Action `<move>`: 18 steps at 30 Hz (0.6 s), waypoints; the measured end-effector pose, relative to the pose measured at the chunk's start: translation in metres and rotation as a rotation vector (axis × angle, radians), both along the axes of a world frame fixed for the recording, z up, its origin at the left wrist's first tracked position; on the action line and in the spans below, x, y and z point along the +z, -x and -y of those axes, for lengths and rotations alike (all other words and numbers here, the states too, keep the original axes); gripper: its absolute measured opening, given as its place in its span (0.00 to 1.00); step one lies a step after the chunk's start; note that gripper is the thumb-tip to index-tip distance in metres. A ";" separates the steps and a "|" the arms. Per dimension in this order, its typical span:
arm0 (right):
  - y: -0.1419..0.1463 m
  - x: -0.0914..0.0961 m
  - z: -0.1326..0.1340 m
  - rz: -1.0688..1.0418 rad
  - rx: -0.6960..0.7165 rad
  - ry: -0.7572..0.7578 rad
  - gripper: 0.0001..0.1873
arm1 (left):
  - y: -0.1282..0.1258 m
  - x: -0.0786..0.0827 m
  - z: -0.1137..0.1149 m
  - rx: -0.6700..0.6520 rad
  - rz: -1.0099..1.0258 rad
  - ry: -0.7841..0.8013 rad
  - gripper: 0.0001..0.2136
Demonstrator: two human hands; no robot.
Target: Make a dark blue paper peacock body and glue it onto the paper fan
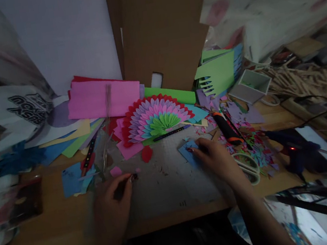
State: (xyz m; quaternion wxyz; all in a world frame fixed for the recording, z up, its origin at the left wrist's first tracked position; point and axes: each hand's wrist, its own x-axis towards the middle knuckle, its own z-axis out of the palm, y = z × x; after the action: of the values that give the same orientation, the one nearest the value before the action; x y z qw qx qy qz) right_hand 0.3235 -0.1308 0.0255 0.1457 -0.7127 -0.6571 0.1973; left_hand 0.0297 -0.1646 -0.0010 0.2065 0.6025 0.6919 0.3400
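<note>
Both hands are low over a gray cutting mat (pixel 166 183) on the tabletop (pixel 58 224). Her or his right hand (pixel 214 158) lies spread, fingertips pressed flat on a small blue paper piece (pixel 186 152) at the mat's far right edge. The left hand (pixel 113 199) is curled, its fingertips touching the mat just beside a pink scrap (pixel 116 171); blur hides whether it grips anything. Beyond the mat lie a layered paper fan (pixel 155 119) and a black pen (pixel 173 132). White-handled scissors (pixel 248 166) lie just right of the right wrist.
</note>
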 end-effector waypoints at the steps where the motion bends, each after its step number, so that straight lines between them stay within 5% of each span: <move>1: 0.003 0.003 -0.001 -0.009 0.002 0.016 0.11 | -0.001 -0.001 0.000 0.005 -0.028 -0.045 0.14; 4: 0.010 0.007 -0.005 -0.015 0.016 0.065 0.10 | -0.012 -0.004 0.005 -0.079 -0.160 -0.210 0.12; 9: 0.016 0.010 -0.009 -0.021 0.026 0.131 0.11 | -0.054 -0.004 0.014 -0.506 -0.493 -0.253 0.14; 18: 0.021 0.010 -0.015 -0.029 0.024 0.179 0.09 | -0.088 -0.004 0.011 -0.489 -0.755 -0.080 0.21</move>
State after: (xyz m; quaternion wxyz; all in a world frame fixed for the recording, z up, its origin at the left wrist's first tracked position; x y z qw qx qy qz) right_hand 0.3023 -0.1159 0.0360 0.0887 -0.7119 -0.6433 0.2672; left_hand 0.1174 -0.1756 -0.0053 -0.0096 0.8377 0.5423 0.0638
